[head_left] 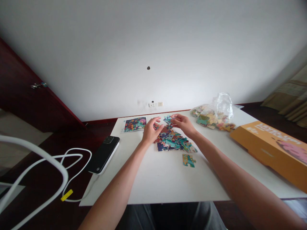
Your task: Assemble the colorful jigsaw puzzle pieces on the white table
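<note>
A pile of colourful jigsaw puzzle pieces (171,141) lies on the white table (153,179). At the far side of the pile, my right hand (183,124) pinches a blue-teal puzzle piece (167,120) between thumb and fingers. My left hand (151,130) is at the left edge of the pile, thumb and fingers apart, with nothing visibly held. One green and yellow puzzle piece (189,160) lies by itself nearer to me. Left of the pile is a picture sheet (135,125) with a dark floral design.
Clear plastic bags (216,116) of more puzzle pieces lie at the back right. An orange box (271,150) rests on the right side. A black phone (104,155) lies on a white block at the left edge, near a looping white cable (62,166). The wall stands behind the table.
</note>
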A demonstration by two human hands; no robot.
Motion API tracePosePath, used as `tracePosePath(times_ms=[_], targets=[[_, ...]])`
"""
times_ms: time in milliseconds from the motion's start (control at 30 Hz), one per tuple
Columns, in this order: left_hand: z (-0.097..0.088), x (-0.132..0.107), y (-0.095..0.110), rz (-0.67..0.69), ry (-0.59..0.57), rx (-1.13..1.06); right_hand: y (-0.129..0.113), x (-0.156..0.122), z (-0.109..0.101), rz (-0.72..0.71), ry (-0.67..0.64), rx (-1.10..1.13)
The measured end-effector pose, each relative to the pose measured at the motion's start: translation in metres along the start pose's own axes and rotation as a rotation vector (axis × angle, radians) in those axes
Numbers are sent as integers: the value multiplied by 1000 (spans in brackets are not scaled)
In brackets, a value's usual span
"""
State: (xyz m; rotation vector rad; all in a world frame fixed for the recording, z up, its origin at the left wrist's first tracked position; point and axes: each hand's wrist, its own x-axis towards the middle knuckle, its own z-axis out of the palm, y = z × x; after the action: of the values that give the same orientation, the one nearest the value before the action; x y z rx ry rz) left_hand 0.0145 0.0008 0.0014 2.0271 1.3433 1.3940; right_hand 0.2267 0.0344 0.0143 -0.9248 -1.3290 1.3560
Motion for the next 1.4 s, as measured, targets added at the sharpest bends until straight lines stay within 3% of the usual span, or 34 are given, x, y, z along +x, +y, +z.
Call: tracePosePath(times_ms=[233, 467, 567, 700, 867, 933, 1033, 1200, 1300, 1400], targets=[[-3, -2, 13, 146, 12, 68, -3, -6, 8, -2, -137, -11], [-4, -3, 10, 128, 27, 136, -1, -5, 8, -18, -150, -80], [-6, -3, 9, 100, 20, 169, 10, 0, 1, -101, -95, -205], [-21, 4, 9, 56, 24, 216, 32, 11, -16, -221, 80, -477], [-62, 7, 26, 45, -24, 256, 43, 19, -30, -161, 202, -379], [-79, -6, 36, 47, -82, 282, 42, 19, -31, -150, 202, -338], [-101, -44, 45, 5, -137, 353, 41, 18, -30, -148, 193, -342], [-115, -110, 38, -114, -257, 415, 40, 17, -30, -138, 176, -375], [-111, -119, 32, -100, -274, 400, 40, 17, -31, -133, 161, -397], [-104, -114, 29, -56, -300, 375, 42, 17, -33, -127, 152, -426]])
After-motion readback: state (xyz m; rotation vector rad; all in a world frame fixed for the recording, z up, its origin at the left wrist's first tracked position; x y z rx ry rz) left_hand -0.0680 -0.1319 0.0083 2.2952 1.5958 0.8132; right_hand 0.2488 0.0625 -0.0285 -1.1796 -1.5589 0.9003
